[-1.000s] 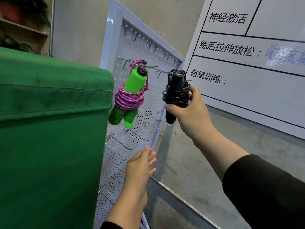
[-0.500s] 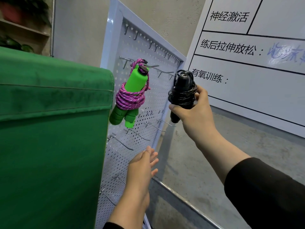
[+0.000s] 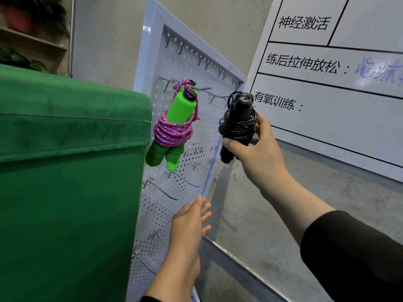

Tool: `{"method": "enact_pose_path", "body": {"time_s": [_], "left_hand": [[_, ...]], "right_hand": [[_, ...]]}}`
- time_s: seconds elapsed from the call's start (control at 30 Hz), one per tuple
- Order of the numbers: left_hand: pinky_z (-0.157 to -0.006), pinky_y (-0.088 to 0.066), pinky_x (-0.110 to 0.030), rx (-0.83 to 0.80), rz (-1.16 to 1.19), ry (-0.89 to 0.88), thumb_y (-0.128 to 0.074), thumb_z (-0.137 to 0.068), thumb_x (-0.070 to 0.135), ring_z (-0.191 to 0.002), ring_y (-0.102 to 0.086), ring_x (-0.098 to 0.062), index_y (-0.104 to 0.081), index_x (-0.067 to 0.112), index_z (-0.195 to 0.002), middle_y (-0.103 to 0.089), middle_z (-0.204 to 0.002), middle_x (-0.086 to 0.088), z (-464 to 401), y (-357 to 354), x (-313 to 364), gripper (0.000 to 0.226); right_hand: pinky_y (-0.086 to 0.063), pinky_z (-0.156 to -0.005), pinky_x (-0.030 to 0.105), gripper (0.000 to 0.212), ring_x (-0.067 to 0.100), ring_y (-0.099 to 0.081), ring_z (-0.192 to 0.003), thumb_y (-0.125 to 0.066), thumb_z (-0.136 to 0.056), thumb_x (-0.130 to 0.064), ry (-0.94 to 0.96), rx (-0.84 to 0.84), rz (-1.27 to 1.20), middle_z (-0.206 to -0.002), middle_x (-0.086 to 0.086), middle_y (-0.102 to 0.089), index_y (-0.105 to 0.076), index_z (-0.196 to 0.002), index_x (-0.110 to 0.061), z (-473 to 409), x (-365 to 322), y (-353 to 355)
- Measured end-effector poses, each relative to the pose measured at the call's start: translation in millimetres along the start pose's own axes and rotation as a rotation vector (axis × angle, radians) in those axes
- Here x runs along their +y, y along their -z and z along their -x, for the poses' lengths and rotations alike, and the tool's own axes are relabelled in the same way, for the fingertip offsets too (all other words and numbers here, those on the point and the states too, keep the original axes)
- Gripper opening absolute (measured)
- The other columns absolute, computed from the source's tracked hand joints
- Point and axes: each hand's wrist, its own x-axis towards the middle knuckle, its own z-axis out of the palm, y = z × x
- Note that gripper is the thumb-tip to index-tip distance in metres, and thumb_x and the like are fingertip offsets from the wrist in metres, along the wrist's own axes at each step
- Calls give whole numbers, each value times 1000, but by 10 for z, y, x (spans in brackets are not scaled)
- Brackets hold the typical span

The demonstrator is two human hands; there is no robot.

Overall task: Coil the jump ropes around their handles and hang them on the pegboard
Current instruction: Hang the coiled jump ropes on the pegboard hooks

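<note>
A white pegboard (image 3: 174,68) with metal hooks leans against the wall. A jump rope with green handles (image 3: 172,125), its purple cord coiled round them, hangs from a hook in the upper row. My right hand (image 3: 255,149) grips a black jump rope (image 3: 237,123), cord coiled round its handles, held upright by the board's right edge near the same row of hooks. My left hand (image 3: 192,223) hovers lower, in front of the board, fingers straight and holding nothing.
A large green fabric-covered block (image 3: 65,171) fills the left, hiding part of the pegboard. A whiteboard (image 3: 338,94) with printed text leans on the wall at right. Bare hooks (image 3: 185,179) stick out below the ropes. The floor is grey concrete.
My right hand has carried the black rope a little up and to the right, toward the board's right edge. My left hand has stayed nearly still.
</note>
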Motion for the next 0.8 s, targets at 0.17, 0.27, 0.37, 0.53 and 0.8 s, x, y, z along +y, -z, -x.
{"method": "enact_pose_path", "body": {"time_s": [0.17,0.27,0.37,0.53,0.8], "left_hand": [[-94,-55,-37,5,7,10,-49,-107,32,-105,-69,-13,-70,13,-113,-74,-115,-1,13,-22,4,29],[-97,-55,-40,3,0,10,-49,-107,33,-105,-70,-13,-70,14,-113,-74,-115,0,18,-21,5,29],[-98,-55,-42,3,4,17,-51,-106,33,-106,-70,-14,-70,14,-113,-75,-114,0,13,-20,8,28],[-98,-55,-42,3,8,15,-51,-106,34,-106,-70,-14,-70,14,-115,-75,-114,0,13,-9,2,30],[-95,-55,-38,2,10,23,-50,-106,34,-106,-69,-12,-69,14,-116,-74,-115,0,2,-14,-1,30]], "right_hand": [[-56,-93,42,69,7,-64,-97,-81,-83,-26,-26,26,-26,-108,-22,-64,-45,-141,-31,-18,-31,-19],[-55,-91,42,71,10,-64,-98,-82,-83,-28,-39,55,-35,-110,-20,-63,-44,-143,-29,-38,-40,-29],[-52,-80,36,72,10,-63,-89,-83,-82,-28,-65,66,-45,-104,-20,-62,-44,-143,-27,-52,-38,-53],[-51,-78,34,70,6,-62,-83,-83,-83,-24,-77,84,-25,-96,-23,-55,-43,-140,-27,-62,-62,-68],[-52,-87,29,74,-12,-55,-83,-82,-83,-25,-73,81,17,-96,-26,-50,-41,-144,-23,-110,-110,-115]]}}
